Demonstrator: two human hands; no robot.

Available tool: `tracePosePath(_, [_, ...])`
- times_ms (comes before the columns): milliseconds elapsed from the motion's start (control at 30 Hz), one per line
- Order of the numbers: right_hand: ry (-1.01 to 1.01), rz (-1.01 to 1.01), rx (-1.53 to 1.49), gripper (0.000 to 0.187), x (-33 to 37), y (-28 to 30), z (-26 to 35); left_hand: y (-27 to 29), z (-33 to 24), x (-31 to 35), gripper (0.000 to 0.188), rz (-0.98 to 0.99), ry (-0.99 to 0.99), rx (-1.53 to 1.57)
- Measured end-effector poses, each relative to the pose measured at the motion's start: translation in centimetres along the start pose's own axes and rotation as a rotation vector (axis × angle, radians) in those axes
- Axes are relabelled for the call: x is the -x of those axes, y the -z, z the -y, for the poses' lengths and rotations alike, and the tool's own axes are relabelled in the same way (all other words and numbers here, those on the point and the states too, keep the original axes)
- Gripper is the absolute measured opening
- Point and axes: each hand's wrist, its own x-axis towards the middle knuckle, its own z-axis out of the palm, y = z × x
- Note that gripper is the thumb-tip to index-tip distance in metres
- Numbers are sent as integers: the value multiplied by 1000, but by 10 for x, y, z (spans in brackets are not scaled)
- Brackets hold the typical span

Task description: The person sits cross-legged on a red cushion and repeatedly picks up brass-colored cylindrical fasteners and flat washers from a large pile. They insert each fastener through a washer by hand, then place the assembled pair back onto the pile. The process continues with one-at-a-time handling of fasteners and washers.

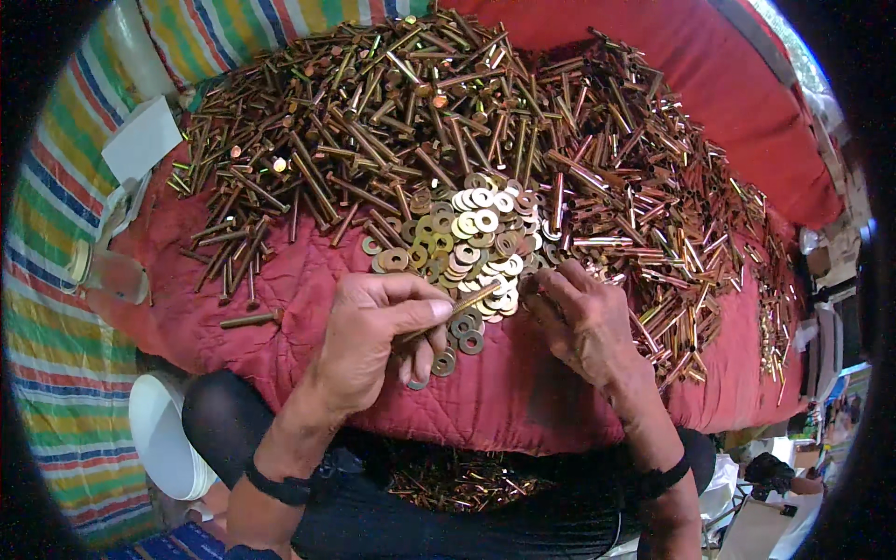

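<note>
My left hand (378, 336) is closed, with thumb and fingers pinching a brass-coloured bolt (474, 299). The bolt's threaded end points up and to the right, over a heap of flat washers (481, 224). At the lower fingers of that hand the edge of a washer (417, 384) shows; whether it is held, I cannot tell. My right hand (583, 322) is at the right edge of the washer heap with its fingers curled together. Their tips are in shadow, so what they hold is hidden. A few loose washers (470, 343) lie on the red cloth between my hands.
A large pile of bolts (373, 121) covers the back of the red quilted cloth (308, 271). Shorter metal tubes or sleeves (677, 252) spread down the right. One bolt (250, 319) lies alone at left. A clear jar (112, 275) and white bucket (168, 434) stand left; more bolts (467, 481) lie below, between my legs.
</note>
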Motion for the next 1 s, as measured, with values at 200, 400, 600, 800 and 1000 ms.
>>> tracePosePath(200, [-172, -10, -308, 13, -1, 3, -3, -16, 11, 3, 16, -26, -17, -314])
tracePosePath(400, [-93, -58, -257, 15, -2, 3, 1, -22, 13, 5, 16, -38, -67, -389])
tracePosePath(600, [10, -10, -109, 15, -1, 1, 3, -23, 13, 7, 13, -63, -72, -408])
tracePosePath(800, [-280, 88, -403, 12, 2, 13, 15, -23, 22, 6, 16, -48, -118, -427])
tracePosePath(1000, [-366, 105, -666, 13, 16, 23, 30, -25, 38, 3, 14, -78, -668, -883])
